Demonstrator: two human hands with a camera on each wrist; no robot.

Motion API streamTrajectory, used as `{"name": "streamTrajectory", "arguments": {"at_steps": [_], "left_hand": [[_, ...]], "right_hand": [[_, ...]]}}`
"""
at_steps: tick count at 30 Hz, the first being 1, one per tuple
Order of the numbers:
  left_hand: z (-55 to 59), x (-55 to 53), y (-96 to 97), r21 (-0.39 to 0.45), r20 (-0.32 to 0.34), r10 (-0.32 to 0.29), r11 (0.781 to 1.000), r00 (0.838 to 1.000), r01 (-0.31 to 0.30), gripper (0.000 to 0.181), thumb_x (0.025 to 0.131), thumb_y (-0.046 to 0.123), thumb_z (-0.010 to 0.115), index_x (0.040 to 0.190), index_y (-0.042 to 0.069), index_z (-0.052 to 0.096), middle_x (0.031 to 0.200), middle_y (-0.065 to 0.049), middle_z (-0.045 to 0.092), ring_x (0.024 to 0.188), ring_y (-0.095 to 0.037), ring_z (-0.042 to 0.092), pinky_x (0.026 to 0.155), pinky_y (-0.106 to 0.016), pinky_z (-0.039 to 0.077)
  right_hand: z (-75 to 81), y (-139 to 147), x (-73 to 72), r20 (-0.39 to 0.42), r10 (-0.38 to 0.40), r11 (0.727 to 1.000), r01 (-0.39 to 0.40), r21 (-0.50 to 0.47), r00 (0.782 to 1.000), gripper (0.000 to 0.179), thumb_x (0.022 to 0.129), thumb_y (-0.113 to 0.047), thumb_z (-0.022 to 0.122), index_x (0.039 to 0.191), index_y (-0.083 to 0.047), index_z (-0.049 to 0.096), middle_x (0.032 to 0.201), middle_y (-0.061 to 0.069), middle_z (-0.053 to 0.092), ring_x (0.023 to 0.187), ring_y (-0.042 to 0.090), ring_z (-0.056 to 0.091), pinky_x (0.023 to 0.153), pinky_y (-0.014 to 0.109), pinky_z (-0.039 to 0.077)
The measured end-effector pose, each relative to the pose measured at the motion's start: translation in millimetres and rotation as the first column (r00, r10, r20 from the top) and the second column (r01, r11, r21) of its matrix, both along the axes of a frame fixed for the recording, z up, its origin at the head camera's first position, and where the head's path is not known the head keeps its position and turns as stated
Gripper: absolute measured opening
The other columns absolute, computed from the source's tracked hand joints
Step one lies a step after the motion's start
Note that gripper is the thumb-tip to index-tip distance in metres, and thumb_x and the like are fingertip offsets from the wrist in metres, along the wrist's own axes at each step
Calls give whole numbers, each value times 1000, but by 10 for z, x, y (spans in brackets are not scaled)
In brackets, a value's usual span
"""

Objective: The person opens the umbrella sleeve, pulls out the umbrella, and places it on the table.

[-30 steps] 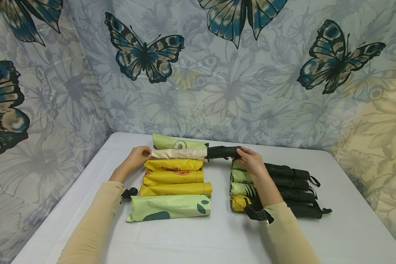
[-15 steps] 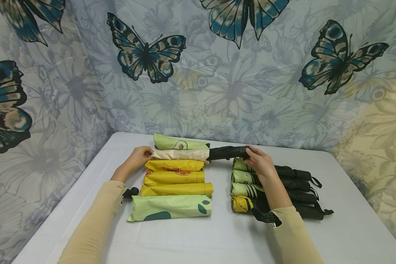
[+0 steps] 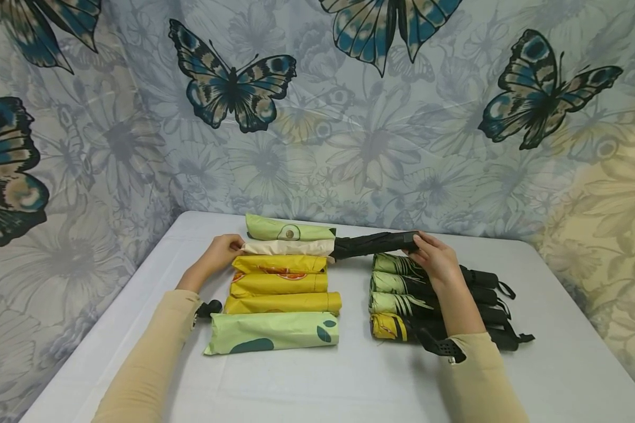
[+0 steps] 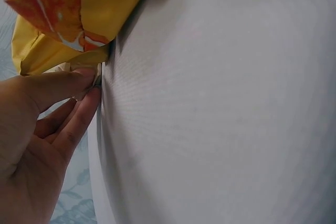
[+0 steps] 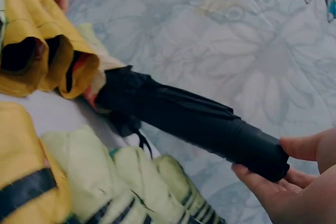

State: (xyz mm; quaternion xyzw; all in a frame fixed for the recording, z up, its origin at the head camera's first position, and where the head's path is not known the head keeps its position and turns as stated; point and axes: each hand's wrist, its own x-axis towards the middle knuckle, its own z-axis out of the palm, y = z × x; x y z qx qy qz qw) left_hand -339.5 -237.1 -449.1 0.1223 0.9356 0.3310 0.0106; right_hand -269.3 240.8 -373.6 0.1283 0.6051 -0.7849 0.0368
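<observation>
A folded black umbrella [image 3: 373, 244] stretches rightward out of a cream cloth sleeve [image 3: 291, 247] in the head view. My right hand [image 3: 438, 261] grips the umbrella's handle end between thumb and fingers; the right wrist view shows the handle [image 5: 257, 153] raised, with the other end still inside the sleeve. At the sleeve's left end, my left hand [image 3: 221, 252] pinches the cloth between thumb and fingertips. In the left wrist view, a yellow sleeve [image 4: 100, 9] with an orange-slice print hides most of the cream cloth beside the left hand's fingertips.
Nearer than the cream sleeve lie yellow sleeves [image 3: 280, 284] and a light green leaf-print sleeve [image 3: 275, 333]. An avocado-print sleeve [image 3: 264, 228] lies behind. Folded umbrellas, green [image 3: 388, 283] and yellow [image 3: 386, 326] with black, line the right. A butterfly-print cloth [image 3: 349, 147] hangs behind the white table [image 3: 360, 388].
My right hand has moved to the right and drawn more of the black umbrella out of the cream sleeve. The left hand keeps its pinch in the same place.
</observation>
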Motion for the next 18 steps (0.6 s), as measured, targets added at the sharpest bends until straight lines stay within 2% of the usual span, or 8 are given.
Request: {"name": "streamTrajectory", "arguments": {"at_steps": [7, 11, 13, 14, 18], "left_hand": [[19, 19, 8, -7, -10, 1, 1000, 1000, -2, 8, 92, 1, 63, 98, -1, 68, 99, -19, 69, 94, -31, 65, 83, -42, 56], [31, 34, 11, -13, -11, 2, 1000, 1000, -2, 9, 92, 1, 62, 99, -2, 68, 100, -20, 69, 95, -32, 65, 83, -43, 56], [37, 41, 14, -15, -7, 2, 1000, 1000, -3, 10, 93, 1, 62, 100, -2, 67, 101, -21, 68, 96, -32, 65, 84, -43, 56], [39, 42, 17, -15, -4, 3, 1000, 1000, -3, 10, 93, 1, 62, 100, -2, 67, 102, -21, 68, 97, -32, 65, 85, -43, 56], [39, 38, 22, -11, 1, 0, 1000, 1000, 0, 10, 93, 1, 61, 101, -2, 67, 103, -21, 68, 98, -33, 65, 86, -44, 56]], "right_hand": [[25, 172, 17, 5, -110, 988, 110, -105, 994, 70, 94, -16, 63, 154, -10, 27, 164, 10, 11, 79, 2, 68, 79, 17, 58], [31, 277, 26, 10, -139, 979, 139, -148, 990, 71, 93, -14, 63, 154, -11, 26, 165, 7, 7, 78, 3, 68, 78, 18, 59], [36, 328, 29, 16, -152, 974, 152, -170, 988, 72, 93, -13, 64, 154, -13, 26, 165, 3, 8, 86, 4, 66, 79, 19, 59], [41, 354, 30, 19, -156, 971, 156, -182, 988, 73, 93, -13, 64, 154, -13, 26, 165, 2, 9, 96, 7, 65, 79, 20, 59], [62, 444, 34, 38, -197, 952, 200, -232, 980, 75, 90, -11, 67, 153, -15, 28, 155, -6, 28, 125, 17, 50, 80, 22, 60]]}}
